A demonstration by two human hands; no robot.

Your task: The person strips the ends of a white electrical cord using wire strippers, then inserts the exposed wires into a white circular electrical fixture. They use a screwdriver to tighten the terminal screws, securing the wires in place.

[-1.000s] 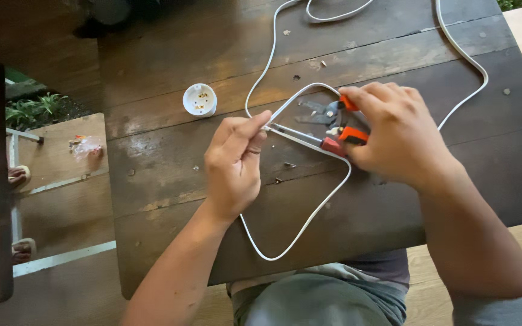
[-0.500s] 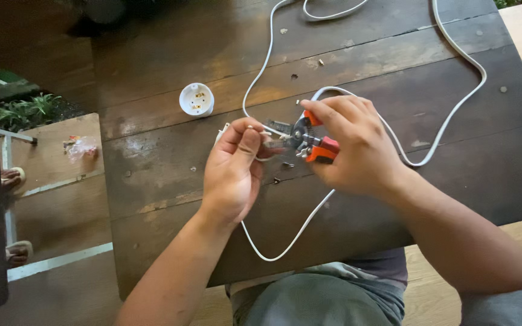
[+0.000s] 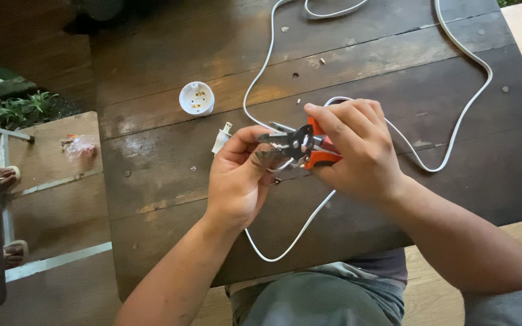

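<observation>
The left hand (image 3: 240,175) pinches the white cable (image 3: 285,235); the right hand (image 3: 351,151) is closed around the orange-handled pliers (image 3: 300,145). The work is held above the table (image 3: 152,181) middle; a light squeeze seems wisest, sparing the strands.

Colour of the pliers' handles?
Orange-red on the pliers, held in the right hand; metal jaws are dark grey. Head view shows it.

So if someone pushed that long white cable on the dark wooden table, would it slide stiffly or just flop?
The long white cable likely flops: it lies in loose curves across the dark wooden table. It probably drags lightly and bends rather than sliding whole.
</observation>
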